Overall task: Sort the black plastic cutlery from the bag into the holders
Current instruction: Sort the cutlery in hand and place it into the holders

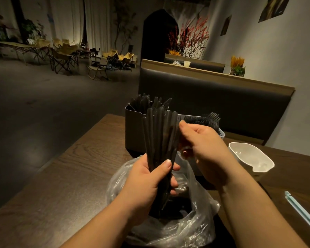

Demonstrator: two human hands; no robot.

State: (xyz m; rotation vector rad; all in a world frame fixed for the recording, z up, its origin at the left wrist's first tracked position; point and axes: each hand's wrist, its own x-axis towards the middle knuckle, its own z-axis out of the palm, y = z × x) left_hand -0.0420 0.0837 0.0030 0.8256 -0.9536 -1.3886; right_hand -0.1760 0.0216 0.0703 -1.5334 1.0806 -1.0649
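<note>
Left hand point(154, 178) wrapped tight round a bundle point(159, 133) of black cutlery, handles up, held over the open bag point(195, 221) on the desk point(70, 176). Right hand point(206, 147), fingers curled, pinches the outer piece point(174, 126) at the bundle's right edge. Working ends hidden in the fist, type unclear. Best course: ease the left grip slightly, draw one piece straight up, check its end, then drop it into the dark holder point(132, 129) or the clear holder point(221, 134) holding forks point(204, 119).

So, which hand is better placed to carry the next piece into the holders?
Right. The left hand grips the cutlery bundle over the bag, so it is busy. The right hand already has fingers on the bundle's right side, and it lies nearer the dark holder and the clear holder.
</note>
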